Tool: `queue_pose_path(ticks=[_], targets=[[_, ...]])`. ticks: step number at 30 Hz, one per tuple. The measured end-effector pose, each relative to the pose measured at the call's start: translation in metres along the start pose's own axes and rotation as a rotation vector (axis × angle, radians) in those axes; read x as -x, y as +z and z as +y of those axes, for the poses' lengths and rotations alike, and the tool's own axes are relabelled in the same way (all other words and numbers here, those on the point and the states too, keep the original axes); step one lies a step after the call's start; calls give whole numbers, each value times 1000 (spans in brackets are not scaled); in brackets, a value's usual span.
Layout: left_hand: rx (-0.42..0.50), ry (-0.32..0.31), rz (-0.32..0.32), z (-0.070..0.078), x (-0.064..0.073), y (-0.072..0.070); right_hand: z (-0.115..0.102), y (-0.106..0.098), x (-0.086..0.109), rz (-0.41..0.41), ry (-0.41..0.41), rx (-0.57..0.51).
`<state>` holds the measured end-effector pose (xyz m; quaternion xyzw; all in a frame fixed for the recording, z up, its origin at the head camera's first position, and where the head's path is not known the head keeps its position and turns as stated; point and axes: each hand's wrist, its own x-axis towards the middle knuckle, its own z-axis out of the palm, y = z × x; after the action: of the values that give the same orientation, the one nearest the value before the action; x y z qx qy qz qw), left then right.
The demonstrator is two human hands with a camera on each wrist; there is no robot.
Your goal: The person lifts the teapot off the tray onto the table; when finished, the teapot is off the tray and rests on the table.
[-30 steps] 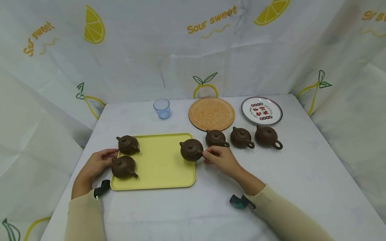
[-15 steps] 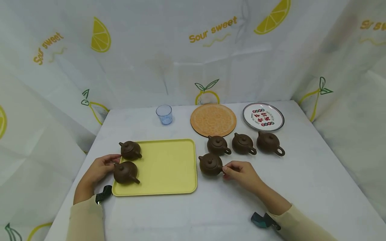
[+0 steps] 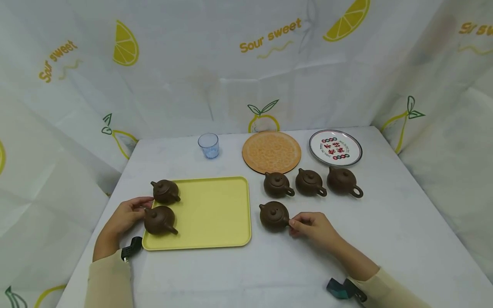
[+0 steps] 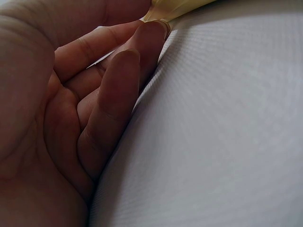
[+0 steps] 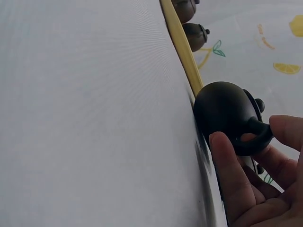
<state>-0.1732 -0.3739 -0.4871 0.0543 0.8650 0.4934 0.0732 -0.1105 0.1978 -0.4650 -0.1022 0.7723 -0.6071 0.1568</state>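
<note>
My right hand pinches the handle of a small brown teapot between thumb and fingers. This teapot is upright at the white tabletop, right of the yellow tray. In the right wrist view the teapot shows its round body and looped handle, with fingertips close by its base. My left hand holds the tray's left rim. The left wrist view has its fingertips against the tray rim. Two brown teapots, one rear and one front, stand on the tray's left side.
Behind the held teapot stand three more teapots in a row: left, middle, right. Farther back are a blue glass, a round tan mat and a white printed plate. A white curtain hangs behind the table.
My right hand has carried the teapot from over the tray's right edge to the right and nearer to me, off the tray. The left hand stays at the tray rim.
</note>
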Motion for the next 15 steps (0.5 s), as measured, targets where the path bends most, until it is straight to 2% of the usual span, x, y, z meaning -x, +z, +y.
queue_pose_path(ticks=[5,10,13,15], targets=[[-13,-15,-1,1,1,0,3,-1,0,-18,21,-14],[-12,-16,-1,3,-1,0,1,-2,-2,-24,33,17],[-14,-7,-2,2,-1,-1,-3,-4,-3,-45,40,79],[-20,-1,-2,1,-1,-1,-4,-7,-4,-64,49,162]])
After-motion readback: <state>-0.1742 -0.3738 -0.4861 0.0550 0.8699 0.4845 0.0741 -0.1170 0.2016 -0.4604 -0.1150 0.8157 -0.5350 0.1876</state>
